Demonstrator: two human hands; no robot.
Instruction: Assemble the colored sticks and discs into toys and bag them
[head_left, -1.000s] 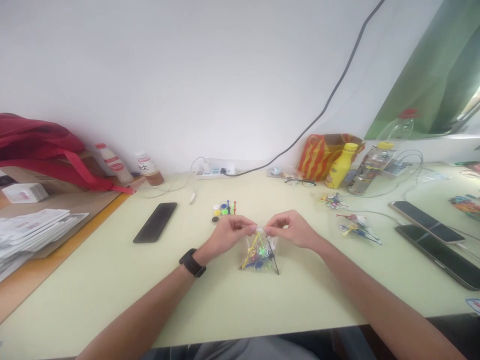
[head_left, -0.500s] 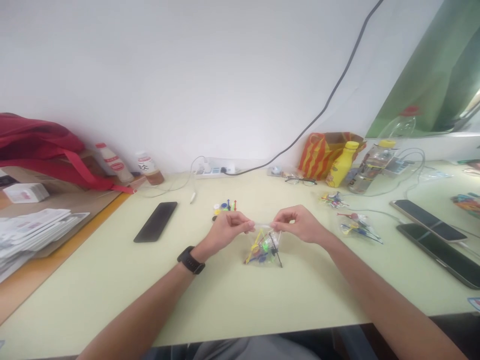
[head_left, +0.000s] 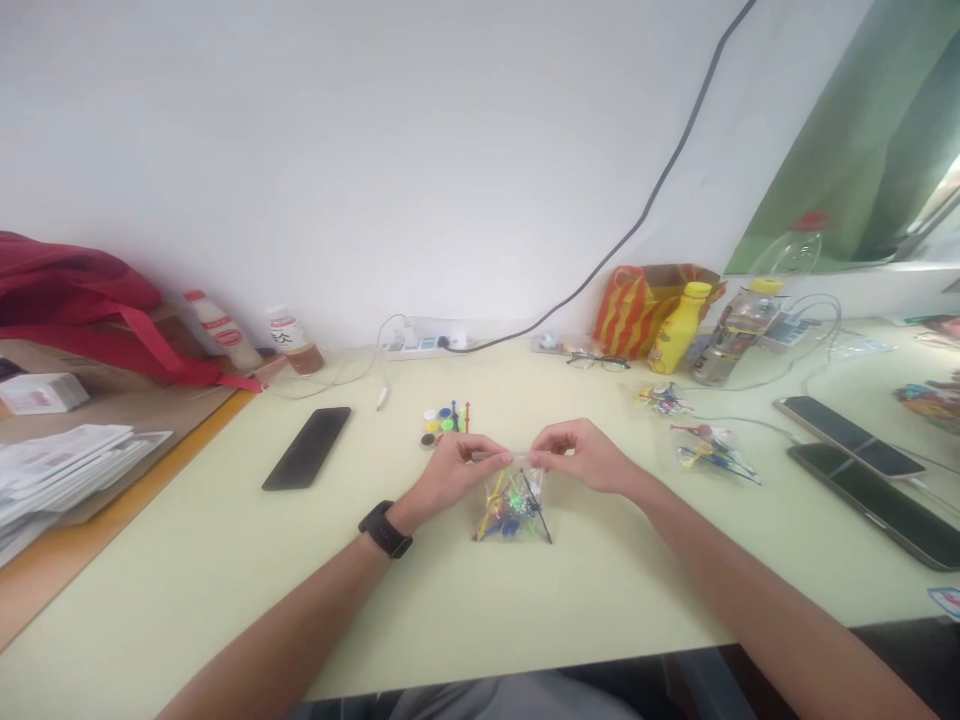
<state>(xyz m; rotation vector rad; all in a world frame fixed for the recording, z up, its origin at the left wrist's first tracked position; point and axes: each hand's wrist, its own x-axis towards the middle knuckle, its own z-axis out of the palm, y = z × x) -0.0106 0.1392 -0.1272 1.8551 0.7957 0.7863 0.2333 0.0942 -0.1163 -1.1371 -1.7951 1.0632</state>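
A small clear plastic bag [head_left: 514, 505] full of coloured plastic sticks and discs stands on the pale green table [head_left: 465, 610] in front of me. My left hand [head_left: 450, 475], with a black watch on its wrist, pinches the bag's top edge at the left. My right hand [head_left: 581, 455] pinches the same top edge at the right. The fingertips of both hands nearly meet above the bag. Behind my hands lies a small loose group of coloured discs and sticks [head_left: 446, 418].
A black phone [head_left: 307, 447] lies left of centre. Two more filled bags [head_left: 712, 450] and two dark phones [head_left: 862, 470] are at the right. Bottles [head_left: 679, 330], glasses, a power strip [head_left: 424, 343] and cables line the wall. A red bag [head_left: 82, 300] and papers sit at the left.
My hands spread apart along the bag's top edge half a second ago, then came back together. The bag has shifted slightly left with them.
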